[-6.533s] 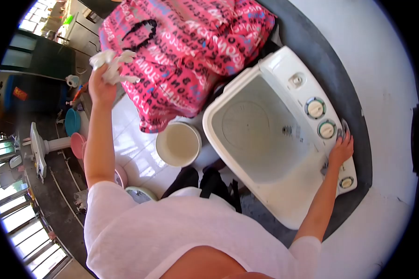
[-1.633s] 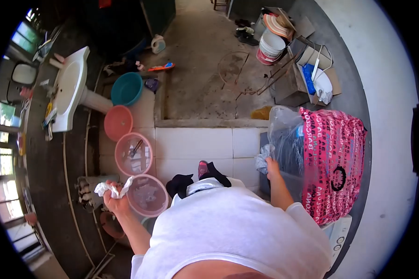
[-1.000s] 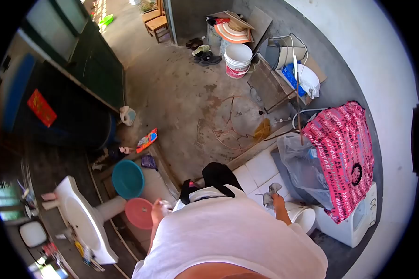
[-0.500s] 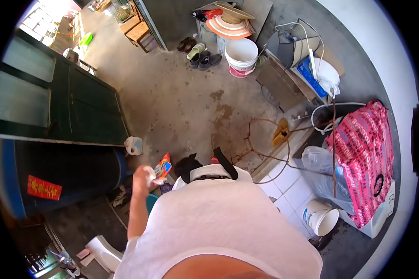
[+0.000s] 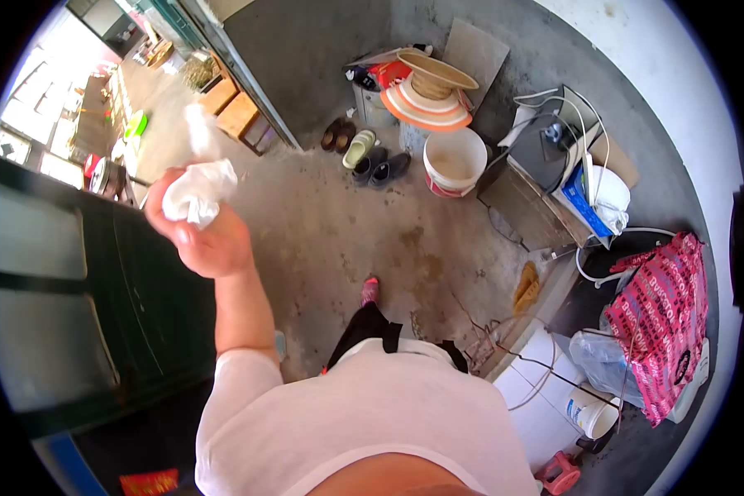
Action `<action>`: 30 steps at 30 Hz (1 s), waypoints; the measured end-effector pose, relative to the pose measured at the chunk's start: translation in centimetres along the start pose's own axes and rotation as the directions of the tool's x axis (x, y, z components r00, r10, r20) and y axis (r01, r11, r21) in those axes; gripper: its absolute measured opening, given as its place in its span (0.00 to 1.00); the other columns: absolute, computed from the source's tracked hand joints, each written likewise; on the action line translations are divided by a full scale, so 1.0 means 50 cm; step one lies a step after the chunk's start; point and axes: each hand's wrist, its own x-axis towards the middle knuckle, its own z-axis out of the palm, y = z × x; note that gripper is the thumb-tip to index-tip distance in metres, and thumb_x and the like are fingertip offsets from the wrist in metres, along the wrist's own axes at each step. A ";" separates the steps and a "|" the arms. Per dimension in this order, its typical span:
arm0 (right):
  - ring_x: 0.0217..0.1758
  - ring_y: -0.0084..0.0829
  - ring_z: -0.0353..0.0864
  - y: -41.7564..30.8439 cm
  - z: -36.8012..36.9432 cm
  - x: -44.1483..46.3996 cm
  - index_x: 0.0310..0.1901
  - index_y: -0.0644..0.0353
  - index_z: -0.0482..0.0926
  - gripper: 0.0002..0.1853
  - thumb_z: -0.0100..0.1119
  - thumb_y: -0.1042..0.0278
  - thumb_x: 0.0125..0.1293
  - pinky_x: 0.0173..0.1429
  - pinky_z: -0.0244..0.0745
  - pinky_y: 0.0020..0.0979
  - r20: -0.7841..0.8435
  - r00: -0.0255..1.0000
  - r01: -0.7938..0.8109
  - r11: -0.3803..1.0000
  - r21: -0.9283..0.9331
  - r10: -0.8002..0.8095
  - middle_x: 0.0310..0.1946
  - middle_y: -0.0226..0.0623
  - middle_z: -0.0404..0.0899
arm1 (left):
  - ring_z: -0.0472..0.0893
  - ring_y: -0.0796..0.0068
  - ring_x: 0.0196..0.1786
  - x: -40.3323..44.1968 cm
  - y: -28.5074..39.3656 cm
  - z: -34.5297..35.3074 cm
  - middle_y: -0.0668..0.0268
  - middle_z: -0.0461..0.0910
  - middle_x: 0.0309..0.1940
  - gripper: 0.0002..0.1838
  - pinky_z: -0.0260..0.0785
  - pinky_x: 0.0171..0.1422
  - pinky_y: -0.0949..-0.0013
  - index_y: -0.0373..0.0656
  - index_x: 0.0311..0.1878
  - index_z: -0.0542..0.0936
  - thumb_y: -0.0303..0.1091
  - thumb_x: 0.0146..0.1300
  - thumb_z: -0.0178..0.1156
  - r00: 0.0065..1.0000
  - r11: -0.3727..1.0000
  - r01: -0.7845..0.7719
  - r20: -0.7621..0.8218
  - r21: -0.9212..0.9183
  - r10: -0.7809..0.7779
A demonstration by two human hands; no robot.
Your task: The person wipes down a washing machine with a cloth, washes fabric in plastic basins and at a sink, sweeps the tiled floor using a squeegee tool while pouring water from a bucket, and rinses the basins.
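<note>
My left hand (image 5: 202, 236) is raised at the left, its fingers closed around a crumpled white cloth (image 5: 198, 194) that looks thin, like tissue. A blurred white end of it sticks up above the fingers. The green door (image 5: 140, 306) is just below and left of this hand. My right hand is out of the picture, and so is the grey cloth seen in it earlier. One foot in a pink shoe (image 5: 370, 291) shows on the concrete floor in front of my body.
Several shoes (image 5: 360, 153), a white bucket (image 5: 455, 161) and straw hats (image 5: 430, 91) stand along the back wall. A wooden chair (image 5: 238, 114) is by the doorway. At the right are a wire hoop, a pink patterned cover (image 5: 661, 322) and a small white bucket (image 5: 593, 412).
I have moved away from the washing machine and basins toward the doorway. My left hand has risen with the white cloth. My right hand has left the view.
</note>
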 end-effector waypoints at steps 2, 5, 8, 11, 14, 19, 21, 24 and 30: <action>0.28 0.28 0.70 -0.022 0.030 -0.054 0.34 0.70 0.73 0.18 0.49 0.61 0.48 0.32 0.65 0.30 -0.071 0.995 -0.071 0.997 0.006 0.071 0.26 0.39 0.73 | 0.68 0.58 0.46 0.062 -0.070 0.051 0.56 0.67 0.42 0.26 0.58 0.53 0.56 0.38 0.48 0.63 0.47 0.52 0.49 0.982 0.982 -0.189 0.018 -0.020 0.189; 0.28 0.28 0.69 -0.053 0.062 -0.123 0.34 0.70 0.73 0.18 0.50 0.62 0.48 0.32 0.65 0.29 -0.176 0.970 -0.166 0.986 0.024 0.168 0.26 0.38 0.73 | 0.65 0.62 0.51 0.098 -0.187 0.112 0.59 0.62 0.50 0.22 0.57 0.57 0.57 0.44 0.50 0.62 0.38 0.52 0.53 0.931 0.926 -0.346 -0.173 -0.153 0.320; 0.28 0.27 0.69 -0.075 0.084 -0.177 0.34 0.70 0.73 0.18 0.50 0.62 0.48 0.33 0.65 0.29 -0.247 0.939 -0.237 0.971 0.043 0.240 0.27 0.38 0.73 | 0.63 0.61 0.54 0.097 -0.383 0.165 0.58 0.62 0.49 0.21 0.54 0.59 0.59 0.43 0.49 0.62 0.34 0.51 0.53 0.962 0.973 -0.194 -0.221 -0.127 0.163; 0.29 0.27 0.69 -0.093 0.094 -0.213 0.35 0.70 0.73 0.17 0.50 0.62 0.48 0.33 0.65 0.29 -0.294 0.913 -0.279 0.958 0.058 0.284 0.27 0.37 0.73 | 0.57 0.52 0.59 0.046 -0.732 0.181 0.51 0.56 0.58 0.30 0.48 0.62 0.58 0.40 0.59 0.56 0.38 0.53 0.51 0.989 0.708 -0.088 0.146 0.700 -0.021; 0.29 0.27 0.68 -0.116 0.100 -0.225 0.35 0.69 0.73 0.17 0.50 0.62 0.48 0.33 0.65 0.29 -0.312 0.906 -0.274 0.959 0.078 0.285 0.27 0.37 0.73 | 0.56 0.49 0.59 -0.069 -0.853 0.087 0.51 0.57 0.58 0.31 0.48 0.62 0.55 0.41 0.59 0.57 0.42 0.52 0.52 0.855 0.513 0.098 0.192 0.853 -0.481; 0.29 0.26 0.68 -0.178 0.095 -0.216 0.35 0.69 0.73 0.17 0.50 0.63 0.48 0.34 0.64 0.28 -0.294 0.931 -0.201 0.976 0.090 0.219 0.27 0.36 0.72 | 0.60 0.55 0.58 -0.318 -0.769 -0.172 0.54 0.63 0.55 0.30 0.51 0.61 0.59 0.41 0.55 0.63 0.45 0.50 0.54 0.636 0.343 0.108 0.200 0.933 -0.745; 0.29 0.26 0.68 -0.217 0.089 -0.197 0.35 0.69 0.73 0.17 0.50 0.63 0.48 0.34 0.64 0.28 -0.262 0.954 -0.122 0.988 0.096 0.143 0.27 0.36 0.72 | 0.61 0.53 0.58 -0.400 -0.654 -0.270 0.52 0.62 0.55 0.32 0.53 0.60 0.59 0.42 0.56 0.64 0.49 0.49 0.55 0.359 0.004 0.240 -0.086 0.971 -0.929; 0.29 0.25 0.67 -0.294 0.082 -0.155 0.36 0.69 0.72 0.17 0.50 0.63 0.48 0.35 0.64 0.28 -0.180 0.984 0.013 0.993 0.116 0.008 0.27 0.35 0.72 | 0.61 0.54 0.59 -0.482 -0.483 -0.407 0.51 0.61 0.56 0.33 0.54 0.61 0.61 0.41 0.55 0.65 0.49 0.47 0.53 0.034 -0.404 0.223 -0.421 0.887 -0.906; 0.35 0.26 0.68 -0.514 0.150 0.019 0.41 0.67 0.72 0.18 0.52 0.65 0.50 0.42 0.63 0.26 0.166 0.933 0.283 0.936 0.209 -0.319 0.32 0.37 0.73 | 0.66 0.55 0.55 -0.563 -0.172 -0.626 0.49 0.68 0.50 0.28 0.57 0.58 0.62 0.40 0.54 0.67 0.42 0.49 0.51 0.030 -0.655 0.391 -0.721 0.646 -0.693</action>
